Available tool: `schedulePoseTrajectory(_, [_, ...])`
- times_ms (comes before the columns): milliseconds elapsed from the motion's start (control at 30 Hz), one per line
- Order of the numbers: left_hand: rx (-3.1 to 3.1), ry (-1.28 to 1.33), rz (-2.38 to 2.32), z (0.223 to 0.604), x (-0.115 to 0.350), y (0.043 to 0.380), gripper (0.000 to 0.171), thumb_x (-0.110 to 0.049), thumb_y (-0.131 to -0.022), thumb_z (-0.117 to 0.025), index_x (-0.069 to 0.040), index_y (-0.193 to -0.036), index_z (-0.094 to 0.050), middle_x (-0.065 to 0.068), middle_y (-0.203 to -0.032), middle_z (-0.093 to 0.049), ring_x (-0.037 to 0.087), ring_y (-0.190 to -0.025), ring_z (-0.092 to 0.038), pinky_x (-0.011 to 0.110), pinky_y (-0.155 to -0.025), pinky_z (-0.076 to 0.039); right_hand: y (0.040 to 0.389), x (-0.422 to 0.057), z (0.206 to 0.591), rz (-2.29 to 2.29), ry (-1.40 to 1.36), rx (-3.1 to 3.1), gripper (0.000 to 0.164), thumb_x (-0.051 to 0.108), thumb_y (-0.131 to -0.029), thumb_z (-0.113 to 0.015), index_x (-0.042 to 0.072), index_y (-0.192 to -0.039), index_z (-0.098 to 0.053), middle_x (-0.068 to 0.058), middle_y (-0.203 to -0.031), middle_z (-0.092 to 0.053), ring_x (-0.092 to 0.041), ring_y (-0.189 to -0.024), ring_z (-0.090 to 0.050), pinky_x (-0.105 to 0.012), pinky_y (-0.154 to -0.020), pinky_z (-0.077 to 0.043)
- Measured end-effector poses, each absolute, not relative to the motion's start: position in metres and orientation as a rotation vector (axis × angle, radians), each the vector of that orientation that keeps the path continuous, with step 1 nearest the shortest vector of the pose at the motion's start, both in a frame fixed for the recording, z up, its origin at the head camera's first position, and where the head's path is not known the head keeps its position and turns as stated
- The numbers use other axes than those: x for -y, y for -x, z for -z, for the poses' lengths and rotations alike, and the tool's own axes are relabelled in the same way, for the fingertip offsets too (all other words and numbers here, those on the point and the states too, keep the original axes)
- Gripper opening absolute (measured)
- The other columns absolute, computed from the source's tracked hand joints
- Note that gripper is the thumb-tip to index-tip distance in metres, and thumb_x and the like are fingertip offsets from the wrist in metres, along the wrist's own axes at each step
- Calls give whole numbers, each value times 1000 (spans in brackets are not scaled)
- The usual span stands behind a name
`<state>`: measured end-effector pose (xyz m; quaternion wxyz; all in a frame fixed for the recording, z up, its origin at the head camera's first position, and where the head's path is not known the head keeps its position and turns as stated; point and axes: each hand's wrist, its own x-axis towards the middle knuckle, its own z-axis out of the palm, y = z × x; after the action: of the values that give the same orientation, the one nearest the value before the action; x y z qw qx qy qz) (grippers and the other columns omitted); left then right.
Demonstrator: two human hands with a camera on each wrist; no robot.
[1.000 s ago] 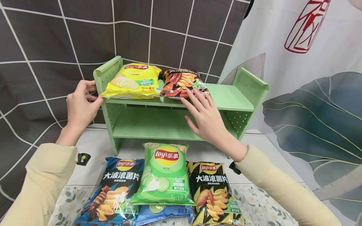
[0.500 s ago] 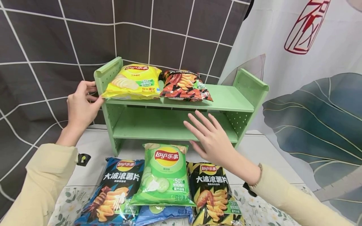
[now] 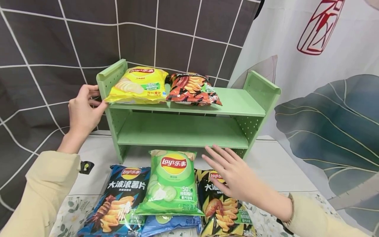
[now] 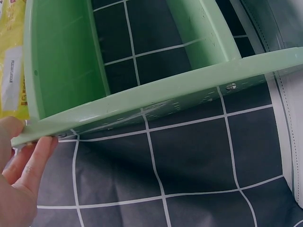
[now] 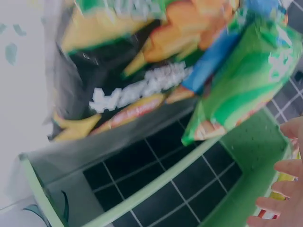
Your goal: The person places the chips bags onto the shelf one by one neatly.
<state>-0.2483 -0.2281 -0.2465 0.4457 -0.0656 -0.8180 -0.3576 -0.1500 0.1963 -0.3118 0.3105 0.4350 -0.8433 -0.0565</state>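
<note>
Rack [image 3: 262, 89], green, two-tiered, at the centre of our head view, which we take as the middle of the dial.

Left hand [image 3: 86, 112], nine o'clock: thumb and fingers pinch the edge of the rack's left end panel [image 3: 113, 77], the thumb just beside a corner of the yellow bag [image 3: 137, 84]; whether it touches that bag, we cannot tell.

Right hand [image 3: 237, 177], between four and five: fingers spread, nothing held, above the top part of the black-and-yellow bag [image 3: 223, 210]; contact, we cannot tell.

On the upper shelf [image 3: 237, 100], two bags: the yellow one at ten o'clock, face up beside the panel; the red-and-black bag [image 3: 192, 90] at twelve, face up, just right of it.

In front of the rack, four bags: the blue-and-black bag [image 3: 118, 200] between seven and eight; the green bag [image 3: 171, 187] between six and seven, overlapping the blue bag [image 3: 173, 224], which shows only in part at six; the black-and-yellow bag at five.

Progress, as we judge it: bags are being shelved, and two of six are placed. Four are left, among which the right hand so far grips none.
</note>
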Motion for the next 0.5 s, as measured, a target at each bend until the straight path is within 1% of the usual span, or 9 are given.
schedulePoseTrajectory(33, [2027,161,889,247,228,248,38,-13,-86,-67,3,-119,-56,24,-112,-68,-35,-65,-38,-4,-64,-29,146,-198,314,152,-1148,2246,56,46,-100,-35,11,-142,-46,-11,-152,-40,-33,-137,-41,-51,-105,-37])
schedulePoseTrajectory(167, [2027,154,893,248,229,248,38,-13,-86,-67,3,-119,-56,23,-112,-68,-34,-65,-38,-4,-64,-30,133,-205,325,182,-1147,2290,59,51,-101,-28,12,-140,-49,-10,-150,-43,-33,-135,-42,-51,-104,-38])
schedulePoseTrajectory(200, [2026,152,895,249,229,248,38,-13,-86,-67,3,-119,-56,23,-112,-68,-34,-65,-38,-4,-64,-30,129,-208,329,190,-1146,2296,59,51,-100,-28,12,-140,-50,-10,-150,-43,-33,-135,-43,-50,-105,-36])
schedulePoseTrajectory(267, [2023,150,895,249,229,247,38,-13,-86,-67,3,-119,-56,23,-112,-69,-34,-66,-39,-4,-63,-30,124,-212,337,179,-1161,2285,58,52,-99,-34,12,-138,-52,-10,-148,-45,-33,-133,-45,-47,-108,-33])
schedulePoseTrajectory(367, [2021,152,892,248,229,248,38,-13,-86,-67,2,-119,-56,22,-112,-69,-34,-66,-39,-4,-64,-31,116,-218,350,145,-1187,2287,58,52,-96,-44,13,-138,-52,-9,-146,-48,-32,-131,-48,-38,-118,-16])
schedulePoseTrajectory(400, [2021,153,891,248,229,248,38,-13,-86,-67,2,-119,-56,22,-112,-69,-34,-66,-39,-3,-64,-31,113,-220,355,129,-1195,2292,59,53,-94,-47,14,-138,-52,-8,-145,-50,-32,-130,-48,-35,-120,-9])
schedulePoseTrajectory(500, [2023,156,885,247,228,248,38,-13,-86,-67,2,-119,-56,22,-112,-69,-35,-66,-38,-3,-64,-30,106,-227,366,103,-1200,2331,62,55,-92,-50,16,-140,-50,-6,-143,-52,-31,-130,-49,-26,-120,3])
